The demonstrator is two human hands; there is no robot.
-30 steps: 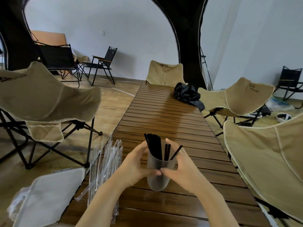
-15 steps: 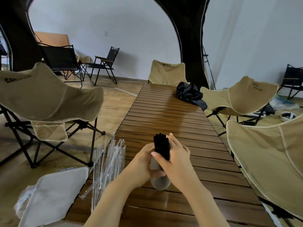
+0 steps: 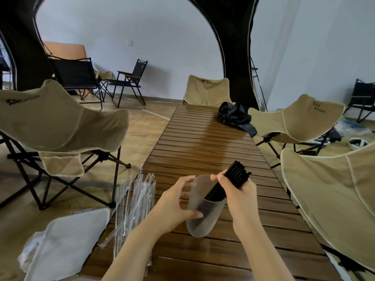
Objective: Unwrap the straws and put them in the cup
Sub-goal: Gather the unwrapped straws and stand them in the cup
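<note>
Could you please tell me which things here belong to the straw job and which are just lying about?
Job: cup in the left hand; black straws in the right hand; clear wrappers.
Lying about: black bag; tan chairs; white case.

A black bag (image 3: pixel 233 116) lies on the slatted wooden table (image 3: pixel 203 145).
</note>
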